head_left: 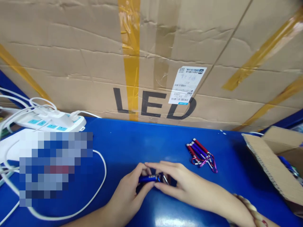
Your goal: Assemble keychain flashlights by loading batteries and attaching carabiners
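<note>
A short, shiny blue metal tube with a silver clip at its right end, which looks like a keychain flashlight [148, 178], is held level just above the blue tabletop. My left hand [131, 189] pinches its tube between thumb and fingers. On the clip end, my right hand [180, 183] has its thumb and fingers closed from the other side. The fingertips of both hands nearly meet around it. Beyond my right hand lie several similar keychain flashlights [200, 150], red and blue-purple, side by side, with red, silver and purple carabiner clips pointing toward me.
A large cardboard box [94, 72] marked LED stands along the table's back edge. At left are a white power strip [54, 121], looping white cables [104, 170] and a pixelated patch. An open cardboard carton [267, 164] holding blue items stands at right.
</note>
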A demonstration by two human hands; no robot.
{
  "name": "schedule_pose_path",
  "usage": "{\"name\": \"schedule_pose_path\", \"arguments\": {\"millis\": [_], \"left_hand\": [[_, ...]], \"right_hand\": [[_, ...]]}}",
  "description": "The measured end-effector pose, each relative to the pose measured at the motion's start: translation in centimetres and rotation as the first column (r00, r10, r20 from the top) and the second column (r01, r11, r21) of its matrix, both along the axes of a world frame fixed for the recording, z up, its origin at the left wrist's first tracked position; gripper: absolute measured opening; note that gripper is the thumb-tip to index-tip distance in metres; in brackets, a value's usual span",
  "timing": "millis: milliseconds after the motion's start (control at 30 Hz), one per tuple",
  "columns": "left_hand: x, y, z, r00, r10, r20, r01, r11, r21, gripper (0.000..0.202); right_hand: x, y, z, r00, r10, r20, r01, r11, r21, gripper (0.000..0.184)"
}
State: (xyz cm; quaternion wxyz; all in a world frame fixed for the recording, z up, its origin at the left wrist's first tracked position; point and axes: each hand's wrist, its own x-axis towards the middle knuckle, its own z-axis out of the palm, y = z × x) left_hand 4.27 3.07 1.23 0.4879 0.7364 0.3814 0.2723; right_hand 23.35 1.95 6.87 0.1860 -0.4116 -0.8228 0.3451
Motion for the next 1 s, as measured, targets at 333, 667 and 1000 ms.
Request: {"name": "schedule_pose_path", "arguments": {"millis": [333,667,1000], "left_hand": [[-0.3,-0.3,-1.3,0.973,0.098,-0.21,-0.076,0.991,0.111,0.024],[0.1,-0.4,-0.7,0.984,0.103,-0.143,-0.09,0.991,0.097,0.022],[0.0,-0.4,-0.4,0.987,0.088,-0.134,-0.078,0.994,0.077,0.024]], "right_hand": [[5.1,-3.5,-3.1,0.804,-0.481,0.35,0.283,0.827,0.485,0.04],[7.2,-2.4,-3.8,0.407,-0.779,0.478,0.214,0.59,0.779,0.042],[7.9,2.4,-5.4,0.475,-0.752,0.457,0.406,0.649,0.644,0.075]]}}
